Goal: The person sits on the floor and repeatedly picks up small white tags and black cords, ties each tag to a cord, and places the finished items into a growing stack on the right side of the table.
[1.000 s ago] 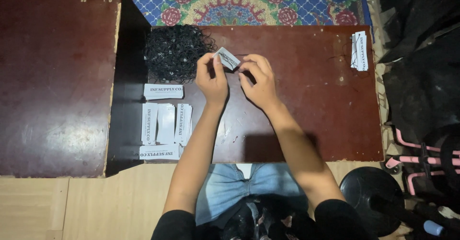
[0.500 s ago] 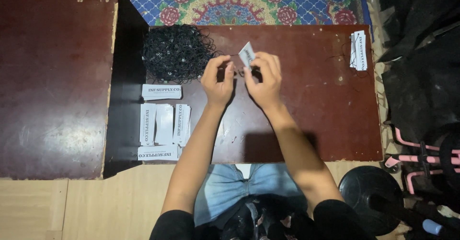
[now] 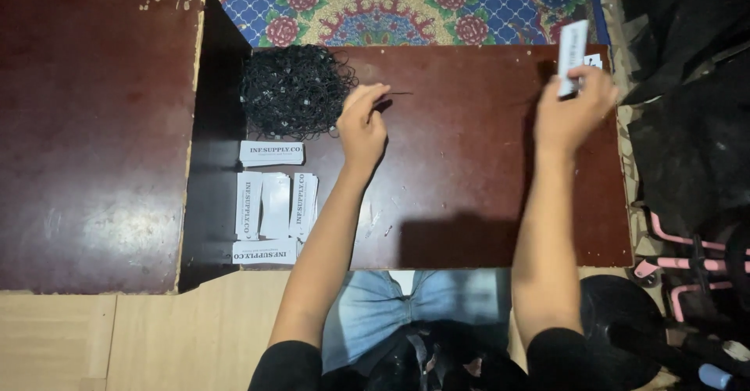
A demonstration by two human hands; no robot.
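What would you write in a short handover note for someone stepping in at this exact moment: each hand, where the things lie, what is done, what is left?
Left hand: pinches a thin black string beside the heap of black strings.
Right hand: holds one white tag upright at the table's far right edge, above a small stack barely visible there.
Brown table: five small piles of white tags lie below the heap.
Done: those piles appear sorted.
Left: the held tag shows no string yet; many strings remain in the heap.

On the table (image 3: 469,196), the string pile (image 3: 293,90) lies behind the cards (image 3: 273,207), both at its left end.
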